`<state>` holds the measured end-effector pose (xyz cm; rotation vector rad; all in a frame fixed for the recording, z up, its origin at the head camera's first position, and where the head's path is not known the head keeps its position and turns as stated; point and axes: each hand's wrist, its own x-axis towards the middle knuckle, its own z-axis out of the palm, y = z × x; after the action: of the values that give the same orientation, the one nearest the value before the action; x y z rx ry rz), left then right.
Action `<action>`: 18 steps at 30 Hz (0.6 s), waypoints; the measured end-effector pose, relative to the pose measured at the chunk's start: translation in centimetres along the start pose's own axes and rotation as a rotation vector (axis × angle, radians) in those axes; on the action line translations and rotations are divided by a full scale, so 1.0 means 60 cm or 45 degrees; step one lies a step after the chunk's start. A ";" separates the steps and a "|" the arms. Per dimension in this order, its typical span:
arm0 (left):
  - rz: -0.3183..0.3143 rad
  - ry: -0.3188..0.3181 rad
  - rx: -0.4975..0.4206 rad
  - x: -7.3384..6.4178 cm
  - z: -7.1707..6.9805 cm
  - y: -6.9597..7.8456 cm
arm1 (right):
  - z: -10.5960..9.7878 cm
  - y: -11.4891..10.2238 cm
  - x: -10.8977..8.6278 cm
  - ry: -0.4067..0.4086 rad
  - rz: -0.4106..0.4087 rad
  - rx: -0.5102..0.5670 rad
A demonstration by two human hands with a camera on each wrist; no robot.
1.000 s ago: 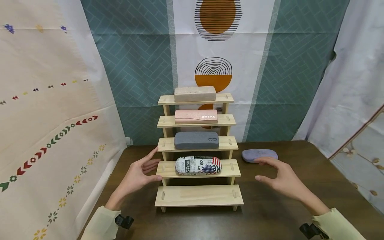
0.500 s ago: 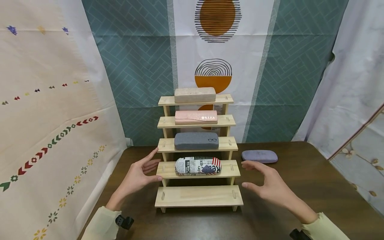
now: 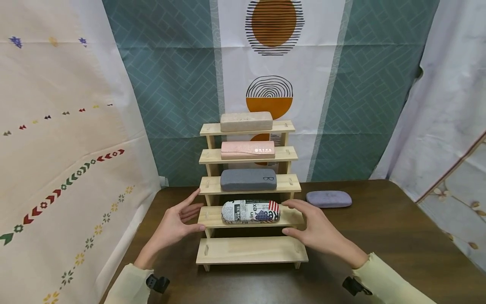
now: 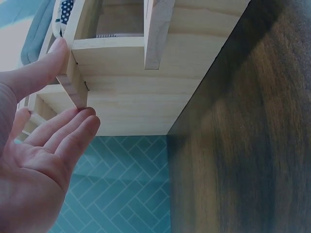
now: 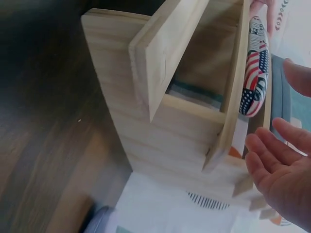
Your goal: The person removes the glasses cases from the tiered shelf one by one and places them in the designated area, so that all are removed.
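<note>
A wooden stepped display rack (image 3: 250,249) stands on the table. On its second step from the bottom lies a glasses case (image 3: 250,211) printed with newsprint and flags. My left hand (image 3: 172,226) holds the left end of that step, thumb at the front corner and fingertips at the back, as the left wrist view (image 4: 73,82) shows. My right hand (image 3: 315,226) hovers over the step's right end, thumb and fingers spread apart beside the printed case, holding nothing. In the right wrist view its fingers (image 5: 272,155) are close below the case's end.
Higher steps bear a grey-blue glasses case (image 3: 248,180), a pink case (image 3: 247,150) and a beige case (image 3: 246,121). A purple case (image 3: 328,199) lies on the dark wooden table (image 3: 379,236), right of the rack. Patterned cloths (image 3: 171,105) hang behind and at the sides.
My right hand has moved left, from near the purple case to the right end of the printed case's step. The left hand has stayed at the rack.
</note>
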<state>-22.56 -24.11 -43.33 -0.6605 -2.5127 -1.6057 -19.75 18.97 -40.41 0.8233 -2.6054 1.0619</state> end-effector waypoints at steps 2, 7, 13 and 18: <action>0.004 0.001 0.000 -0.001 0.000 0.000 | 0.008 -0.001 0.010 -0.008 -0.013 0.012; 0.008 0.002 -0.003 0.001 -0.001 0.002 | 0.020 -0.004 0.032 -0.022 -0.024 0.039; -0.002 0.004 0.005 0.000 -0.001 0.002 | 0.037 -0.001 0.055 -0.019 -0.064 0.020; -0.002 0.004 0.007 0.000 -0.001 0.001 | 0.048 -0.002 0.069 -0.022 -0.090 0.006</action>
<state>-22.58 -24.13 -43.26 -0.6553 -2.5145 -1.5988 -23.04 15.15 -40.82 0.9225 -2.5683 1.0468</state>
